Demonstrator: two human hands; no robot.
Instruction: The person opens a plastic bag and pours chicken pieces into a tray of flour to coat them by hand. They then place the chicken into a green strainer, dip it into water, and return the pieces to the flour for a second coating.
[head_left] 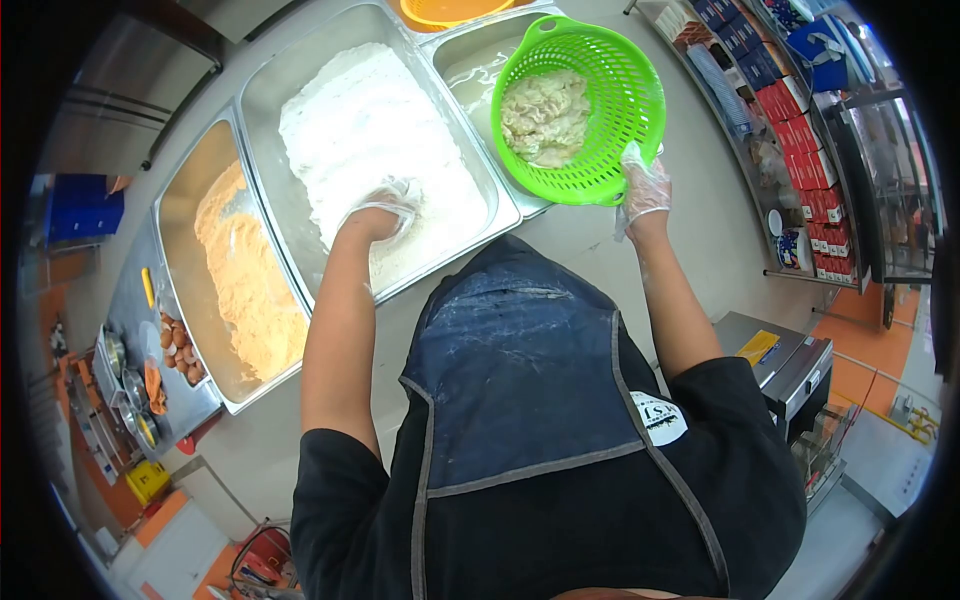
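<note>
My right hand (pixel 648 190), in a clear plastic glove, grips the rim of a bright green colander (pixel 628 110) at its near right side. Pale, wet pieces of what looks like raw meat (pixel 547 115) lie in the colander. The colander is tilted toward me over a steel pan (pixel 480 50). My left hand (pixel 392 208), also gloved in clear plastic, is at the near part of a deep steel tray (pixel 262 120) of white flour (pixel 370 130). Its fingers are in or against the flour and cannot be made out.
Left of the flour stands a tray (pixel 180 190) of orange-tinted powder (pixel 250 280). An orange basket (pixel 455 10) sits at the far edge. Brown eggs (pixel 180 350) lie on a side table. Shelves with red boxes (pixel 800 140) stand at right, above a steel appliance (pixel 780 360).
</note>
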